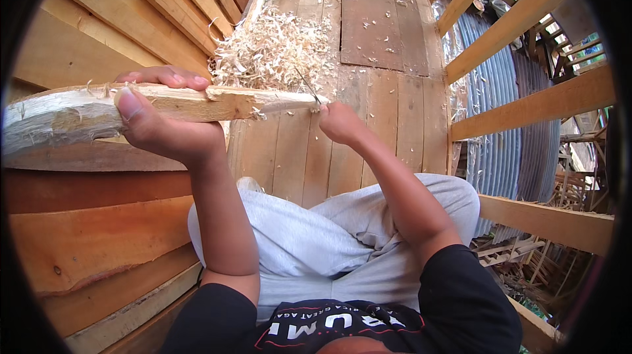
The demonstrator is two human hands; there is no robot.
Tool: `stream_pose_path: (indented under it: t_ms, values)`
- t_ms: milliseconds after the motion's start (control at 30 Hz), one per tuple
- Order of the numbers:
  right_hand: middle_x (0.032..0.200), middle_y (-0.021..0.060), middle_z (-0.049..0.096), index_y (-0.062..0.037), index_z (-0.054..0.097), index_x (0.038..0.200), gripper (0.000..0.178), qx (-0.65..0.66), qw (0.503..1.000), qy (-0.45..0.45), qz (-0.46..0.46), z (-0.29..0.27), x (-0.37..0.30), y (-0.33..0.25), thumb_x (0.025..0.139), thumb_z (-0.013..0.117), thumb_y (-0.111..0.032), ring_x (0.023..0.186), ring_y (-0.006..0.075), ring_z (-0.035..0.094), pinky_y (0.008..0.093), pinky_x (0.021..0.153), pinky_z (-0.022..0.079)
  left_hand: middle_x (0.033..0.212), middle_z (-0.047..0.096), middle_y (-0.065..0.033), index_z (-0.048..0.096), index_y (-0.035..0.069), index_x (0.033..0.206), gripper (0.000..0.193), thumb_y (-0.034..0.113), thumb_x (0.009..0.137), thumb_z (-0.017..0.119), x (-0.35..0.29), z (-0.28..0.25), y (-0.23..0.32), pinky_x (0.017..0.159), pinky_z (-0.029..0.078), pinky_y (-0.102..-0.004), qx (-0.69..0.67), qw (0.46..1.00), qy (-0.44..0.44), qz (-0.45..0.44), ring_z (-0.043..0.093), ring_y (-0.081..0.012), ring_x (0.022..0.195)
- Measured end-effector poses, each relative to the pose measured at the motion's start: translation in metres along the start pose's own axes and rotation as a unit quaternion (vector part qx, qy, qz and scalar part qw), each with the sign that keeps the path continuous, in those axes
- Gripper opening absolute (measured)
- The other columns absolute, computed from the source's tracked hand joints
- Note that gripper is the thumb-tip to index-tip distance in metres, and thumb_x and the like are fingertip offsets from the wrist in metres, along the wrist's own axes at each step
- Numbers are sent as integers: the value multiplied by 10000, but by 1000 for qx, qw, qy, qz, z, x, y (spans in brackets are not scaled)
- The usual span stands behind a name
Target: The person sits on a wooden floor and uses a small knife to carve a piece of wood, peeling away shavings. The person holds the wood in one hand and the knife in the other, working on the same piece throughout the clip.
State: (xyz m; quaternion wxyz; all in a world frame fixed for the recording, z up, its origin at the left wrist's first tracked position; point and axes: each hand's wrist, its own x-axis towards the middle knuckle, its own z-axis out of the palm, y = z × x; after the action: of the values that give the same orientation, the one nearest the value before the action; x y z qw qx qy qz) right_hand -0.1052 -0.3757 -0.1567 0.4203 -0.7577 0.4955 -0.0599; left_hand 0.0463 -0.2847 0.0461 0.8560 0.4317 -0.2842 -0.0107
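Blk tee (464, 301) nearest; L hand (153, 129) gripping wood (230, 104), R hand (342, 123) fisted w/ knife (311, 91)

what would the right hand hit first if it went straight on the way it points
Probably the pale tip of the wooden piece, right by the blade in the right hand; the shavings heap appears beyond it, though depth is unclear.

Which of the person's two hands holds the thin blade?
The right hand, gripping the thin blade; the left hand instead clasps the long wooden piece.
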Motion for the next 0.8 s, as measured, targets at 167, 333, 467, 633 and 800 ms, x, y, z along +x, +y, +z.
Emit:
stream_pose_path:
  t_ms: [167, 333, 467, 633, 800]
  values:
    - [667, 266, 563, 59, 532, 751, 419, 114, 981, 42, -150, -22, -40, -68, 985, 420, -271, 621, 431, 524, 482, 628, 412, 616, 453, -73, 419, 66, 896, 381, 447, 914, 410, 5, 0, 4, 498, 437, -300, 43, 998, 54, 6, 458, -179, 507]
    - [757, 291, 607, 65, 597, 804, 411, 95, 992, 4, -83, -12, -16, -47, 973, 427, -268, 718, 457, 582, 496, 693, 449, 715, 416, -33, 403, 122, 912, 360, 479, 886, 450, 16, -5, 0, 573, 403, -298, 84, 991, 101, -14, 445, -142, 637]
    - [830, 301, 629, 71, 624, 851, 392, 57, 993, 38, -96, -12, -30, -62, 963, 424, -247, 809, 466, 606, 508, 769, 473, 685, 418, -35, 401, 112, 906, 360, 470, 894, 431, 18, -7, 1, 565, 404, -305, 78, 992, 97, -16, 440, -147, 593]
    - [788, 305, 616, 68, 623, 815, 395, 81, 988, 48, -122, -15, -41, -73, 964, 432, -244, 788, 478, 597, 515, 748, 469, 649, 419, -46, 404, 98, 901, 373, 470, 893, 435, 7, -3, 6, 553, 403, -308, 103, 992, 70, 23, 435, -158, 549]
    - [795, 308, 621, 72, 626, 827, 416, 22, 997, 64, -21, 8, 12, 22, 965, 420, -263, 813, 476, 606, 507, 780, 471, 605, 462, -82, 414, 42, 854, 418, 455, 917, 418, 7, 7, -1, 503, 461, -318, 93, 993, 68, 33, 484, -195, 477]
